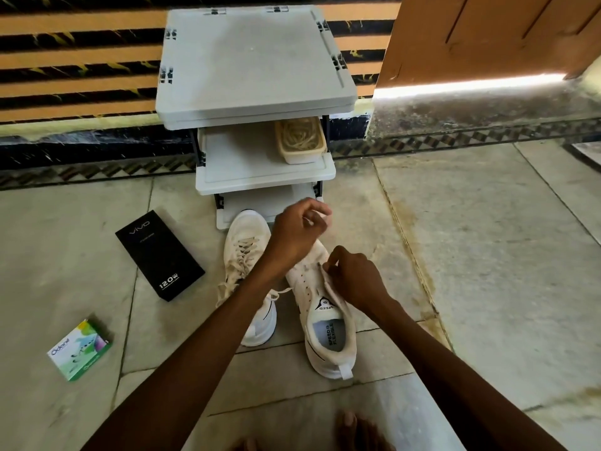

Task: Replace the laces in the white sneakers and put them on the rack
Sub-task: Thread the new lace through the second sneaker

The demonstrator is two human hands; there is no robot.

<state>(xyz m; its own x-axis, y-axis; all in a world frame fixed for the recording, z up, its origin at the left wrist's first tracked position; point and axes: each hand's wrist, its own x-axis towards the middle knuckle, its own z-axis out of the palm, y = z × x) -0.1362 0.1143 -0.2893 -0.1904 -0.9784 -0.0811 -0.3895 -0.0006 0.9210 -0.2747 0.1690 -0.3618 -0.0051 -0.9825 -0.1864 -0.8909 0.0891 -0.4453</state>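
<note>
The floor (pixel 487 255) is pale stone, laid in large slabs with thin dark joints and stained brown along one seam. A band of small patterned tiles edges it. Behind rises a wall (pixel 81 60) of glossy orange and black-veined stripes. To the right hangs an orange wooden door (pixel 471 37) with bright light under it.

One grey plastic rack (pixel 253 60) stands against the wall, showing three flat shelves with rounded corners. On the middle shelf sits one beige rectangular tub (pixel 302 157) filled with pale tangled laces (pixel 299 135).

Two white sneakers lie on the floor in front of the bottom shelf, toes toward the rack. The laced sneaker (pixel 245 242) is on the left. The unlaced sneaker (pixel 328 340) lies just beside it on the right, its eyelets bare and its printed insole showing.

The hands are apart. The left hand (pixel 294 237) is raised over the toe of the unlaced sneaker with curled fingers. It is blurred, so whether it pinches a lace cannot be told. The right hand (pixel 356 278) grips the eyelet flap of the unlaced sneaker.

To the left lie two cartons: one flat matte black box (pixel 159 255) and one small green-and-white box (pixel 81 349). Bare toes (pixel 349 424) show at the bottom edge.
</note>
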